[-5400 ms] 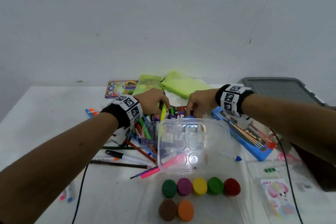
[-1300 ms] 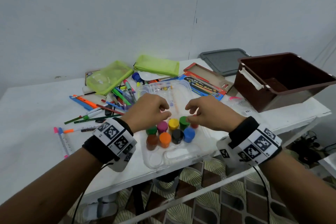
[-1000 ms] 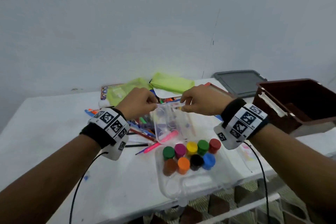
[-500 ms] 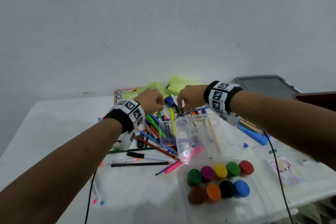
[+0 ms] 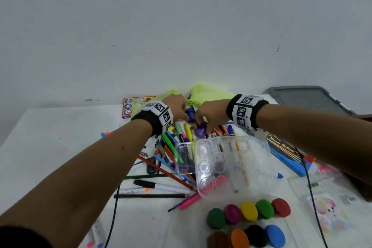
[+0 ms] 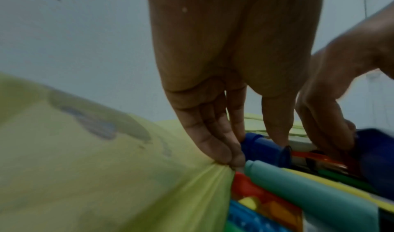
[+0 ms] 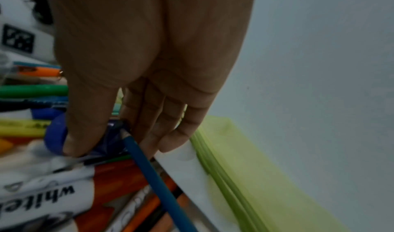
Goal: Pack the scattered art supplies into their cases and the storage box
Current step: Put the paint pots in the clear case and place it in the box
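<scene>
Both hands reach past the open clear paint case (image 5: 231, 167) into the far pile. My left hand (image 5: 184, 113) pinches a blue paint pot (image 6: 262, 148) between thumb and fingers, right beside a green pouch (image 6: 106, 176). My right hand (image 5: 203, 127) pinches a purple paint pot (image 5: 201, 132) lying among the markers; in the right wrist view its blue-rimmed body (image 7: 55, 134) shows under the thumb, with a blue pencil (image 7: 153, 173) leaning across it. Several coloured pots (image 5: 249, 212) sit in the case's tray near me.
Markers and pencils (image 5: 171, 159) lie heaped left of the case. Two green pouches (image 5: 209, 93) lie by the wall, a grey lid (image 5: 308, 96) at back right. A blue pencil box (image 5: 285, 153) and sticker sheets (image 5: 326, 213) lie to the right. A dark box edge (image 5: 364, 119) shows far right.
A second ago both hands held the clear lid. They have since let go and reached past it into the pile, where the fingers have closed on the blue and purple pots.
</scene>
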A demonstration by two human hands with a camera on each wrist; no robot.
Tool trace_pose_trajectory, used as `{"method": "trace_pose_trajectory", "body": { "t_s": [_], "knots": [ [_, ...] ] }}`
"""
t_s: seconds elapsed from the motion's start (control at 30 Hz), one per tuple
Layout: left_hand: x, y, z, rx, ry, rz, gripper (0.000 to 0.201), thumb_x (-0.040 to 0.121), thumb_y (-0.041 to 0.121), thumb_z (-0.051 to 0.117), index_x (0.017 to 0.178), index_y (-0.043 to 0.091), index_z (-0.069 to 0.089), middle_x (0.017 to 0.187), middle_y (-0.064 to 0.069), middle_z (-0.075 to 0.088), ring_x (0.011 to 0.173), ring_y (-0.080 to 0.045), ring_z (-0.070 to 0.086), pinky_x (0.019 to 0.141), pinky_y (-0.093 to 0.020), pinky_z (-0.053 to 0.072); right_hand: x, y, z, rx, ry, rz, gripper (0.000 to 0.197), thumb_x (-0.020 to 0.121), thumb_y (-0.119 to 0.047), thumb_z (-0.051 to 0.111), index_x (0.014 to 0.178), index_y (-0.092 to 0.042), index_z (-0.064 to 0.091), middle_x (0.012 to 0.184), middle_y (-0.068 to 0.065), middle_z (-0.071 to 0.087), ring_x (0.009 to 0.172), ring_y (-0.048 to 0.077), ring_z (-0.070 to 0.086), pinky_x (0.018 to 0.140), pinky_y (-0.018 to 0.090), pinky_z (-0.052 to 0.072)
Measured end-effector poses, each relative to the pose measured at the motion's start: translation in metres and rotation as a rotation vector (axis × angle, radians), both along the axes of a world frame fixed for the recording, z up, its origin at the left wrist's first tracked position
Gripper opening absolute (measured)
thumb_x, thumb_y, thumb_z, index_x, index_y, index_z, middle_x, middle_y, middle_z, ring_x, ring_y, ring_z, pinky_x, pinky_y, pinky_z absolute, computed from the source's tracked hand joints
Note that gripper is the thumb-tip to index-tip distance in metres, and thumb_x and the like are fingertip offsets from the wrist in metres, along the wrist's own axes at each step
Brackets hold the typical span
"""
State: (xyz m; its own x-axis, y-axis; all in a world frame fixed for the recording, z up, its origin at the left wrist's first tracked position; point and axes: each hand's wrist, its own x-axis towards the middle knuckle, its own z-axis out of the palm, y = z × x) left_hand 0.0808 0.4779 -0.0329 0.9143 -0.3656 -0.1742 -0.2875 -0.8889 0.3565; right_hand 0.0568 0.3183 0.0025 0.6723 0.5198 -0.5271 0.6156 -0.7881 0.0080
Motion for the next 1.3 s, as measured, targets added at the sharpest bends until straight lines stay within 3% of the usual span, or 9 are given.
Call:
{"method": "trace_pose_trajectory", "body": {
  "t_s": [0.13, 0.3, 0.53, 0.7, 0.87, 0.97, 1.07, 1.2, 1.3],
  "knots": [
    [0.005, -0.011, -0.001, 0.053, 0.031, 0.002, 0.051, 0.071, 0.043, 0.081, 0.105, 0.008, 0.063, 0.1, -0.011, 0.065, 0.089, -0.029, 0.065, 0.078, -0.04, 0.054, 0.003, -0.016, 0.01, 0.174, -0.053, -0.113, 0.037, 0.079, -0.022, 0.078, 0.11, -0.013, 0.062, 0.102, 0.003, 0.066, 0.08, 0.016, 0.053, 0.06, 0.02, 0.035],
    [0.007, -0.02, -0.002, 0.069, 0.025, -0.044, 0.046, 0.07, 0.041, 0.081, 0.1, 0.008, 0.071, 0.09, -0.012, 0.071, 0.079, -0.029, 0.067, 0.065, -0.034, 0.052, 0.009, -0.033, 0.02, 0.274, -0.153, -0.201, 0.041, 0.091, -0.022, 0.065, 0.131, -0.019, 0.055, 0.116, 0.006, 0.062, 0.087, 0.017, 0.051, 0.078, 0.027, 0.039],
    [0.008, -0.015, -0.001, -0.046, 0.008, 0.021, 0.04, 0.07, 0.026, 0.08, 0.102, 0.01, 0.064, 0.103, -0.009, 0.066, 0.086, -0.025, 0.064, 0.071, -0.034, 0.052, 0.007, -0.051, 0.035, 0.548, -0.189, -0.392, 0.031, 0.087, -0.019, 0.069, 0.116, -0.014, 0.059, 0.111, 0.005, 0.068, 0.095, 0.021, 0.062, 0.089, 0.038, 0.051],
    [0.006, -0.005, 0.017, -0.167, 0.0, 0.012, 0.045, 0.077, 0.019, 0.073, 0.12, 0.013, 0.061, 0.103, -0.004, 0.06, 0.081, -0.018, 0.058, 0.071, -0.026, 0.045, -0.006, -0.054, 0.042, 0.932, -0.063, -0.575, 0.028, 0.09, -0.002, 0.062, 0.116, -0.008, 0.052, 0.114, 0.016, 0.063, 0.087, 0.03, 0.071, 0.078, 0.042, 0.06],
    [-0.012, 0.003, 0.038, -0.278, -0.057, -0.033, 0.031, 0.077, 0.021, 0.078, 0.104, 0.008, 0.071, 0.097, -0.009, 0.07, 0.082, -0.018, 0.062, 0.067, -0.024, 0.044, -0.029, -0.057, 0.058, 0.986, -0.068, -0.574, 0.043, 0.098, -0.006, 0.051, 0.136, -0.026, 0.048, 0.109, 0.012, 0.056, 0.08, 0.029, 0.071, 0.077, 0.039, 0.061],
    [-0.029, 0.003, 0.051, -0.405, -0.06, -0.071, 0.034, 0.076, 0.025, 0.08, 0.105, 0.009, 0.071, 0.097, -0.007, 0.071, 0.084, -0.019, 0.068, 0.071, -0.028, 0.055, -0.054, -0.065, 0.068, 0.991, -0.117, -0.584, 0.035, 0.097, -0.009, 0.055, 0.128, -0.025, 0.054, 0.106, 0.012, 0.062, 0.081, 0.028, 0.071, 0.075, 0.041, 0.061],
    [-0.055, -0.006, 0.064, -0.501, -0.061, -0.143, 0.033, 0.076, 0.027, 0.081, 0.103, 0.01, 0.071, 0.093, -0.005, 0.071, 0.07, -0.011, 0.067, 0.072, -0.032, 0.059, -0.087, -0.076, 0.071, 1.017, -0.189, -0.625, 0.029, 0.091, -0.012, 0.065, 0.118, -0.019, 0.055, 0.093, 0.01, 0.072, 0.082, 0.029, 0.068, 0.071, 0.044, 0.059],
    [-0.092, -0.03, 0.071, -0.505, -0.099, -0.258, 0.032, 0.074, 0.033, 0.082, 0.102, 0.019, 0.072, 0.087, 0.004, 0.068, 0.065, -0.003, 0.06, 0.065, -0.019, 0.052, -0.142, -0.095, 0.065, 1.061, -0.299, -0.715, 0.029, 0.082, -0.009, 0.074, 0.105, -0.014, 0.057, 0.085, 0.005, 0.075, 0.069, 0.016, 0.063, 0.07, 0.032, 0.052],
    [-0.12, -0.052, 0.067, -0.473, -0.099, -0.35, 0.033, 0.073, 0.033, 0.082, 0.102, 0.024, 0.073, 0.086, 0.003, 0.068, 0.072, -0.008, 0.059, 0.062, -0.013, 0.044, -0.187, -0.111, 0.047, 1.093, -0.339, -0.775, 0.033, 0.078, -0.007, 0.076, 0.099, -0.022, 0.056, 0.09, 0.01, 0.073, 0.078, 0.03, 0.066, 0.075, 0.04, 0.053]
  ]
}}
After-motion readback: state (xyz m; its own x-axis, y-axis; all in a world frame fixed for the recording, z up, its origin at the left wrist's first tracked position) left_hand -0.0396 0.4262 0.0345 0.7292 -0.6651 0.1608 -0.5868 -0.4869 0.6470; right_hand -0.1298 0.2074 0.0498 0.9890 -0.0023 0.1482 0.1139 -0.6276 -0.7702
